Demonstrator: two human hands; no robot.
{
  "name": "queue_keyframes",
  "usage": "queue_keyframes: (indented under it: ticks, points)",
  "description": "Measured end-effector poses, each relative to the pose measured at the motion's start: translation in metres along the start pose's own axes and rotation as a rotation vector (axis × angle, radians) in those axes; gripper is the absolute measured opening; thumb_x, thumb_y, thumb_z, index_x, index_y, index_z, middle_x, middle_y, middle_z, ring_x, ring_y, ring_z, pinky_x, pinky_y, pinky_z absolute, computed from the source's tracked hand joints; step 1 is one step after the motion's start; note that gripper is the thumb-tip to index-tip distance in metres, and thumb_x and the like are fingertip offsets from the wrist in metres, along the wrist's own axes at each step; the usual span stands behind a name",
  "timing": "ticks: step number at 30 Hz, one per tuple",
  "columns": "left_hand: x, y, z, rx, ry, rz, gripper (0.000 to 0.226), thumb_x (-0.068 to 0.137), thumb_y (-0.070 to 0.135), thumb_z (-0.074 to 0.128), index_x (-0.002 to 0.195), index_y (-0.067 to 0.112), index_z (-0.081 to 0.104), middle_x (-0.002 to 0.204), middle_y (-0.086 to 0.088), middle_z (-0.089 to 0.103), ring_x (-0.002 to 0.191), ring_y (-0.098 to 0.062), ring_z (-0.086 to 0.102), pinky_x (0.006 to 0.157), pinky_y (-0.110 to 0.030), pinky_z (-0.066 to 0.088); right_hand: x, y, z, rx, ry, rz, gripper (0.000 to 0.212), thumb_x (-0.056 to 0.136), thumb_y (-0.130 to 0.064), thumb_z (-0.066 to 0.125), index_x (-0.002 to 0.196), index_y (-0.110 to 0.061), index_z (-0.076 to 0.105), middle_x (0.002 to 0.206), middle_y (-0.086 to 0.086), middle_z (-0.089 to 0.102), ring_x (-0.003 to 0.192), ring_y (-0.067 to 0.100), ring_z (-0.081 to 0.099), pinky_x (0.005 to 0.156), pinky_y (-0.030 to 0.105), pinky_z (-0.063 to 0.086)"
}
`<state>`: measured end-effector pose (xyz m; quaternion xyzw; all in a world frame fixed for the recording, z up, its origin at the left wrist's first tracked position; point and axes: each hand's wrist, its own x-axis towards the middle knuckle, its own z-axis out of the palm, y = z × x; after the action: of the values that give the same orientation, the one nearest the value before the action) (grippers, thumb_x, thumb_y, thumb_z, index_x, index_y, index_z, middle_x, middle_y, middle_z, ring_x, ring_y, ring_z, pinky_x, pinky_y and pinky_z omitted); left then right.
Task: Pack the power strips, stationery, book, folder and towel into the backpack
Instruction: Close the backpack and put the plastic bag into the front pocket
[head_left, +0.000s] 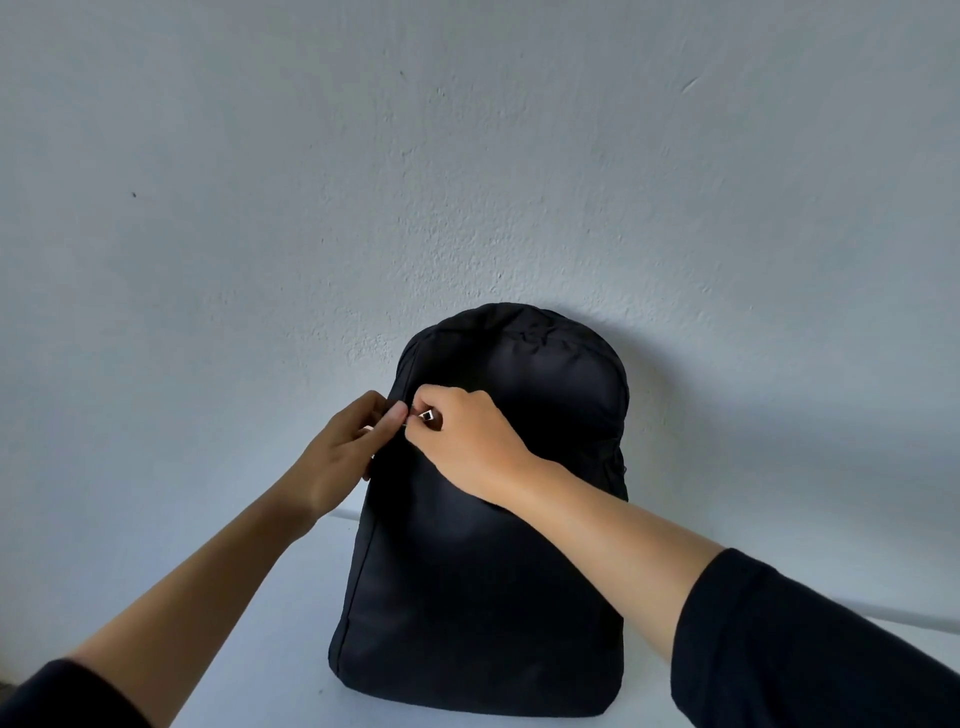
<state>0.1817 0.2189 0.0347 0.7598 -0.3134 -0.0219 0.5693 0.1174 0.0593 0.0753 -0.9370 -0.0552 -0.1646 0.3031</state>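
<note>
Head view, backpack (483, 571) on table (260, 649) against grey wall (467, 156), left hand (343, 457) gripping it, right hand (467, 441) pinching zipper pull (427, 415).

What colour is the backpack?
The backpack is plain black; the head view shows it best.

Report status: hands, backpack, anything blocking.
Left hand grips backpack at its side edge. Right hand pinches zipper pull. It stands upright against wall, looks closed. Nothing blocking; no items to pack in view.
</note>
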Motion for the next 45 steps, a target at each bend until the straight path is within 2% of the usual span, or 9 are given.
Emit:
queue_keyframes:
  ticks: [7,14,18,23,26,32,36,42,45]
  points:
    - [0.002,-0.007,-0.006,0.116,0.049,0.051,0.033,0.109,0.036,0.046,0.084,0.014,0.046,0.07,-0.001,0.043,0.067,-0.02,0.042,0.063,-0.039,0.044,-0.013,0.001,-0.011,-0.392,0.065,-0.19,0.019,0.106,-0.028,0.04,0.089,-0.022,0.048,0.086,-0.006,0.064,0.071,0.023,0.055,0.062,0.036,0.038]
    - [0.001,-0.009,-0.004,0.258,0.194,0.038,0.026,0.103,0.037,0.057,0.083,0.02,0.054,0.076,0.008,0.058,0.064,-0.011,0.055,0.064,-0.025,0.048,-0.045,0.045,-0.043,-0.442,0.282,-0.228,0.022,0.096,-0.029,0.045,0.079,-0.019,0.055,0.069,-0.006,0.055,0.06,0.022,0.054,0.052,0.038,0.043]
    - [-0.005,0.012,0.009,0.467,0.423,0.354,0.017,0.095,0.036,0.07,0.097,0.024,0.056,0.092,0.01,0.057,0.078,-0.008,0.057,0.068,-0.016,0.044,-0.06,0.06,-0.054,-0.336,0.381,-0.205,0.022,0.097,-0.026,0.053,0.076,-0.02,0.055,0.063,-0.012,0.048,0.053,0.016,0.049,0.048,0.035,0.041]
    - [0.01,0.038,0.05,0.761,0.094,0.765,0.036,0.103,0.041,0.055,0.117,0.013,0.072,0.107,0.002,0.065,0.097,-0.019,0.058,0.088,-0.033,0.052,-0.055,0.046,-0.051,-0.321,0.428,-0.263,0.027,0.099,-0.029,0.055,0.075,-0.018,0.054,0.062,-0.008,0.049,0.051,0.016,0.048,0.047,0.03,0.035]
    - [0.016,0.034,0.05,0.743,0.045,0.761,0.034,0.103,0.042,0.051,0.107,0.015,0.073,0.097,0.004,0.064,0.085,-0.019,0.057,0.077,-0.041,0.053,-0.062,0.052,-0.057,-0.353,0.442,-0.264,0.027,0.099,-0.026,0.059,0.074,-0.019,0.054,0.061,-0.013,0.043,0.049,0.015,0.042,0.053,0.021,0.023]
    - [0.013,0.032,0.046,0.774,0.058,0.762,0.029,0.105,0.037,0.047,0.105,0.018,0.069,0.1,0.005,0.062,0.088,-0.017,0.057,0.076,-0.037,0.053,-0.076,0.077,-0.065,-0.266,0.572,-0.192,0.026,0.095,-0.023,0.057,0.07,-0.016,0.051,0.066,-0.011,0.046,0.065,0.016,0.047,0.062,0.035,0.04]
    - [0.014,0.028,0.042,0.721,0.096,0.699,0.026,0.104,0.038,0.049,0.104,0.02,0.068,0.099,0.009,0.061,0.088,-0.015,0.056,0.076,-0.036,0.053,-0.092,0.112,-0.073,0.016,0.69,0.099,0.035,0.096,-0.011,0.063,0.066,-0.007,0.047,0.06,-0.006,0.04,0.06,0.011,0.039,0.058,0.026,0.033]
    - [0.012,0.022,0.047,0.555,0.203,0.594,0.02,0.098,0.043,0.065,0.096,0.024,0.068,0.094,0.014,0.061,0.093,-0.011,0.055,0.085,-0.025,0.047,-0.1,0.116,-0.063,0.348,0.576,0.379,0.033,0.09,-0.016,0.057,0.071,0.01,0.047,0.066,0.026,0.047,0.057,0.015,0.037,0.058,0.031,0.029]
    - [0.005,0.02,0.043,0.43,0.399,0.462,0.016,0.09,0.03,0.076,0.102,0.025,0.066,0.104,0.011,0.059,0.105,-0.014,0.054,0.09,-0.015,0.042,-0.091,0.11,-0.068,0.446,0.589,0.452,0.01,0.09,-0.013,0.06,0.085,-0.005,0.055,0.075,0.006,0.058,0.069,0.019,0.053,0.063,0.03,0.037]
